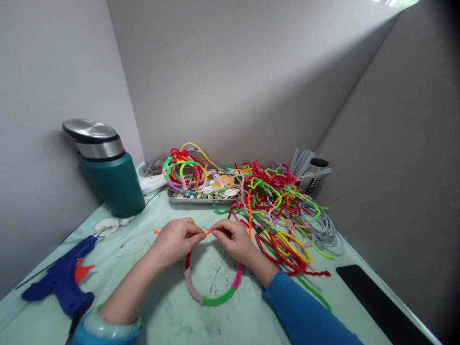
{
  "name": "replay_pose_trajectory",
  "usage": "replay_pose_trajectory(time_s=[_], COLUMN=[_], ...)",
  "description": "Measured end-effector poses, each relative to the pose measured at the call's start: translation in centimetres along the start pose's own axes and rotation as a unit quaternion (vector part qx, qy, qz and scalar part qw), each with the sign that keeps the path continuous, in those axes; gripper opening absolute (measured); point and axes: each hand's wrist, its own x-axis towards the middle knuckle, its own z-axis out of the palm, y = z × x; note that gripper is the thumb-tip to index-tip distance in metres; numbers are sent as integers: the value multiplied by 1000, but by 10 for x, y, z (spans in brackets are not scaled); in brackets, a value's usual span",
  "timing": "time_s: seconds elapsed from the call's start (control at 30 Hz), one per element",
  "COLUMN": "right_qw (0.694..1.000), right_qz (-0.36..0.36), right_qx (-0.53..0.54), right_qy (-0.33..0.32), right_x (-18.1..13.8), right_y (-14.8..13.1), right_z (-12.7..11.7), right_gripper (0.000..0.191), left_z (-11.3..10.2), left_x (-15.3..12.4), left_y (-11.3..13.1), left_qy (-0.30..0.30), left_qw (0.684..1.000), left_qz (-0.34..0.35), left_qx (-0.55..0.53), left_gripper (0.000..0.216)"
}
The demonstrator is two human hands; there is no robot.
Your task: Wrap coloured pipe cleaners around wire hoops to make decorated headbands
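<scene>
A ring wrapped in fuzzy pipe cleaners (215, 301), in red, pale pink, green and magenta sections, hangs or rests below my hands; its top is hidden behind them. My left hand (177, 241) is closed in a pinch on an orange pipe cleaner (208, 233) at the ring's top. Close beside it, my right hand (235, 241) pinches the same orange piece between thumb and fingertips. A thin dark tip shows just above the fingers. To the left of my left hand, a short orange end pokes out.
A blue glue gun (68, 278) and a green bottle (113, 182) stand at left. Behind my hands, a metal tray (201, 201) holds shells and colourful rings. Tangled pipe cleaners (266, 187), scissors (287, 249), grey cord (319, 223) and a black strip (377, 302) lie rightward.
</scene>
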Motion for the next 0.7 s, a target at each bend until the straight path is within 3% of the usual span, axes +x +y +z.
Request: replay_pose_trajectory(time_s=[0.3,0.7], right_qw=[1000,998], right_qz=[0,-15], right_qx=[-20,-36], right_qy=[-19,-54], right_x=[-1,-2], right_y=[1,3], right_z=[0,2], right_gripper=[12,13], left_z=[1,6], left_x=[0,-2], left_y=[-3,3], left_qy=[29,32], left_qw=[993,990], left_qz=[72,103], left_qx=[85,87], left_gripper=[26,26])
